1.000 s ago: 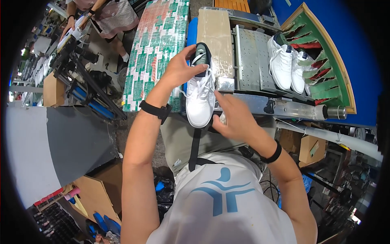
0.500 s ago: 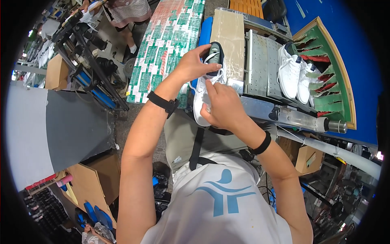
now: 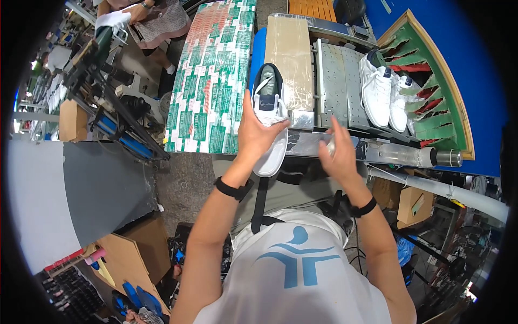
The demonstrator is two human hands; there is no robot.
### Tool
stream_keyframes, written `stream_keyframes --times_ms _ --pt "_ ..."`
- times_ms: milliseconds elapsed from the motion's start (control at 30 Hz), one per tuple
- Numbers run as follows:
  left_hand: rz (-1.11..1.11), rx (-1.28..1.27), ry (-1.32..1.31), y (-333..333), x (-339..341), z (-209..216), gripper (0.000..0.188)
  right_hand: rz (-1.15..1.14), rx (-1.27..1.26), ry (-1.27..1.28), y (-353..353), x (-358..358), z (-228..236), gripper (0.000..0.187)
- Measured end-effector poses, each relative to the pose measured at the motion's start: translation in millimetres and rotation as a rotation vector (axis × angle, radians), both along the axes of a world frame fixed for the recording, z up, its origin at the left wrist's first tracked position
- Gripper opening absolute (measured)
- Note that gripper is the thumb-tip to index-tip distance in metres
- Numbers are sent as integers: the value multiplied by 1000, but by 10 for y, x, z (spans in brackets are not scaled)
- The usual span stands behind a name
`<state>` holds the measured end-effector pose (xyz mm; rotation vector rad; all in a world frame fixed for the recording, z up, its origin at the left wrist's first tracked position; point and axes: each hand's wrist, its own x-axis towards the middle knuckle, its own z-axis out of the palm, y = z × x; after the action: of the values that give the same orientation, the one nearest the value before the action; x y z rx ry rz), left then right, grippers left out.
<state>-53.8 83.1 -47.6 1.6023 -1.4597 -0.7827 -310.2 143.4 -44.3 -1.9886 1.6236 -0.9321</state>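
Note:
A white lace-up sneaker [image 3: 273, 156] with a dark collar lining and a green insole rests toe toward me at the near end of the bench. My left hand [image 3: 258, 132] is closed around its left side, thumb across the laces. To the right, apart from the shoe, my right hand [image 3: 341, 154] hovers near the metal rail, slightly blurred, its thumb and fingers apart. Farther right, a white sneaker [image 3: 376, 97] stands beside another white sneaker [image 3: 398, 105] on the conveyor, before slit green and red flaps.
A cardboard-covered strip [image 3: 288, 59] and perforated metal plates [image 3: 334, 75] form the bench top. On the left lies a table covered in green-and-white printed sheets [image 3: 208, 81]. A metal roller end [image 3: 445, 158] juts out at right. Another person's hand [image 3: 139, 12] holds a white shoe beyond the machine frame.
My right hand has left the sneaker's laces and moved right. My left hand has shifted from the collar down to the shoe's side. The view has shifted slightly.

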Motion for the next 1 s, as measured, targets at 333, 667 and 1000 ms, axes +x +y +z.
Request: stream_keyframes --times_ms 333,667,1000 --pt "-55 300 460 -757 1089 -63 60 -93 -277 370 -126 -709 -792 86" --pt "-121 135 -582 -3099 1720 -451 89 -88 -307 304 -153 -737 -688 84" --pt "-702 193 -285 -1721 -2664 -65 106 -84 -284 189 -82 -911 -758 56"
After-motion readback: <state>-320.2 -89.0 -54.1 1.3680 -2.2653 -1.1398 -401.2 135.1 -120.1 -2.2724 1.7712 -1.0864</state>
